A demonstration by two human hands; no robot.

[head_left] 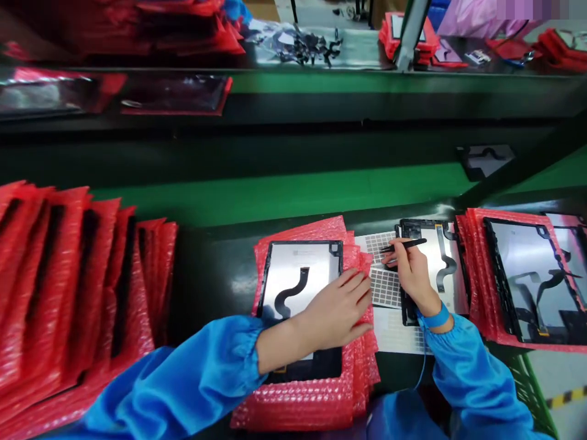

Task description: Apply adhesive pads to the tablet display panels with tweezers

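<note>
My right hand [415, 272] is closed around a pair of black tweezers [410, 243], their tip pointing left over a sheet of small grey stickers [385, 287]. Beneath that hand lies a display panel [428, 244] with a curved black flex cable [447, 266], partly overlapping the sheet. My left hand [337, 308] stretches across a second display panel [279, 275], fingers extended toward the sticker sheet and holding nothing I can see. This panel rests on a stack of red bubble-wrap bags [298, 409], and its own wavy cable [293, 293] shows left of my hand.
Many upright red bubble-wrap bags [68, 293] fill the left side. More panels [527, 263] lie on red bags at the right. A slanted dark post [527, 159] crosses the right side. The upper shelf holds red bags and a pile of small black parts [312, 47].
</note>
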